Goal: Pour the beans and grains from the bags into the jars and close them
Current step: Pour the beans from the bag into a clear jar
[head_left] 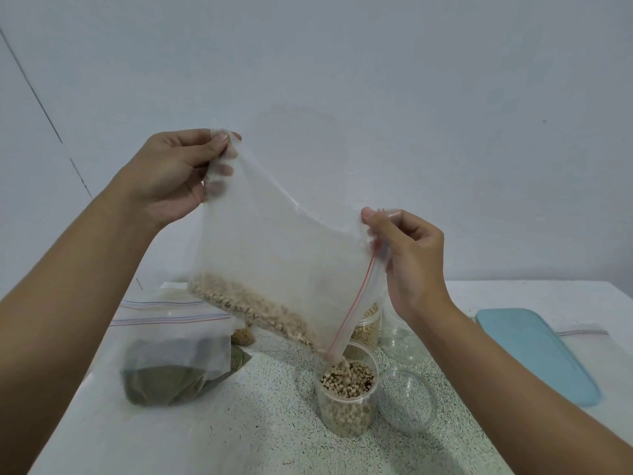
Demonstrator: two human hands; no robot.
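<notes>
Zip bag (281,234) was thin plastic film, frosted and translucent, softly creased. Red zip strip (356,303) along its mouth looked like stiffer plastic. Beans (253,310) inside were dry and matt, cream with dark specks. Jar (346,402) below was clear hard plastic, glossy and smooth-walled. Empty jar (407,399) beside it was the same clear glossy plastic. Back jar (368,327) was clear too and held matt yellowish beans. Green bag (178,354) was the same frosted film around dull, fine green grain. Tabletop (267,423) looked like speckled stone, matt and slightly grainy. Blue lid (534,354) looked like smooth matt plastic. Wall (376,80) was flat matt paint.
</notes>
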